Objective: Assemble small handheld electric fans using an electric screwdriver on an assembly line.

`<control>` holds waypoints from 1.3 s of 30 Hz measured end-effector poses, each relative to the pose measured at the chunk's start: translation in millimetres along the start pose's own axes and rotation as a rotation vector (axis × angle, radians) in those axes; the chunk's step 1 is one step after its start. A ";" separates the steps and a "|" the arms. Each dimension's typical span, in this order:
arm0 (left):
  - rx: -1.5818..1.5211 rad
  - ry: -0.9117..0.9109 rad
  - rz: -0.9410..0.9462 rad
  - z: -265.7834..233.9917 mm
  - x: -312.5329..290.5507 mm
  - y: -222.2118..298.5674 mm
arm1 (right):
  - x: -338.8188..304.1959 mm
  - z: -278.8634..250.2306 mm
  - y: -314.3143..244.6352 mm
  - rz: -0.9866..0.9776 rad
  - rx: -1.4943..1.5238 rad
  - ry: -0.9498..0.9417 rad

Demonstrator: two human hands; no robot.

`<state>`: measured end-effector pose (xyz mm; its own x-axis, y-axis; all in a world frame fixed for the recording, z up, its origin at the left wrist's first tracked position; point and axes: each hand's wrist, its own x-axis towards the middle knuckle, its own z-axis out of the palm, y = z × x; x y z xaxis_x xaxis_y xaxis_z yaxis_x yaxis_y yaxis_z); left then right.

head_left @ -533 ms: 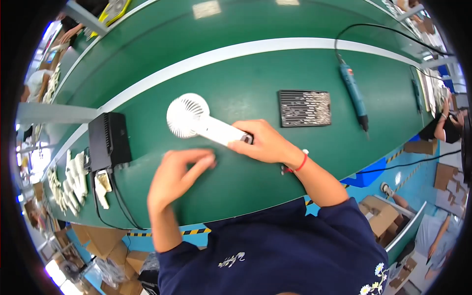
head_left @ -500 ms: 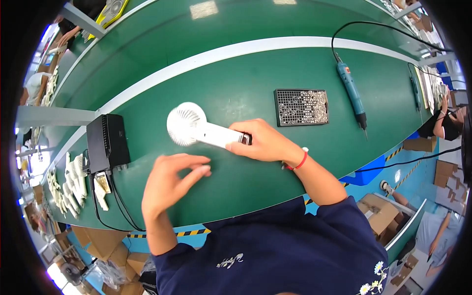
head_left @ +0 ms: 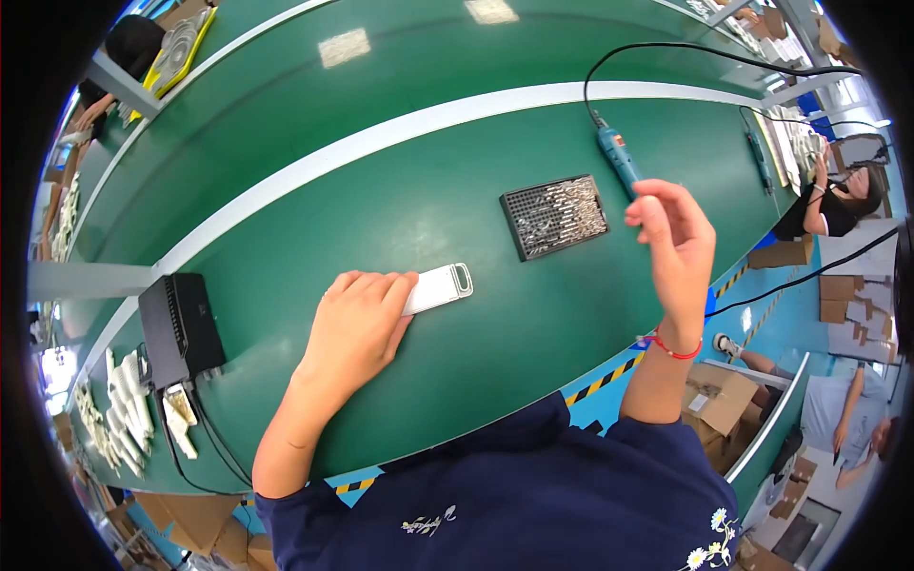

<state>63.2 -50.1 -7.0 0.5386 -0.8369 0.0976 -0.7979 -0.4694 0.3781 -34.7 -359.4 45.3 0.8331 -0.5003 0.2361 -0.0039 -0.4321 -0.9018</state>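
Note:
My left hand (head_left: 360,322) is closed over a white handheld fan (head_left: 440,289) lying on the green bench. Its handle end, with a loop-shaped opening, sticks out to the right of the fingers; the fan's head is hidden beneath the hand. My right hand (head_left: 678,249), with a red band at the wrist, is raised at the lower end of a teal electric screwdriver (head_left: 617,152). Its fingers are half bent and apart, with nothing visible in them. They hide the screwdriver's tip. A black tray of small screws (head_left: 555,217) lies between the two hands.
A black box with cables (head_left: 183,328) stands at the left, beside a pile of white fan parts (head_left: 124,414). The screwdriver's black cord (head_left: 657,48) arches over the far right. Co-workers sit along other benches. Cardboard boxes (head_left: 719,404) stand on the floor at right.
My right hand has let go of the fan's handle and moved right and up to the screwdriver. My left hand has come onto the fan. The whole view has shifted.

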 end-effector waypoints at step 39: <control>-0.040 -0.135 -0.102 -2.2 24.4 -3.7 | 32.8 83.6 35.6 -0.304 1.171 -0.156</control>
<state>79.8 -68.2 -4.0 0.5731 -0.8168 -0.0666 -0.7279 -0.5446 0.4165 38.7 -328.4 -9.3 0.7713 -0.3660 0.5207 0.6364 0.4621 -0.6177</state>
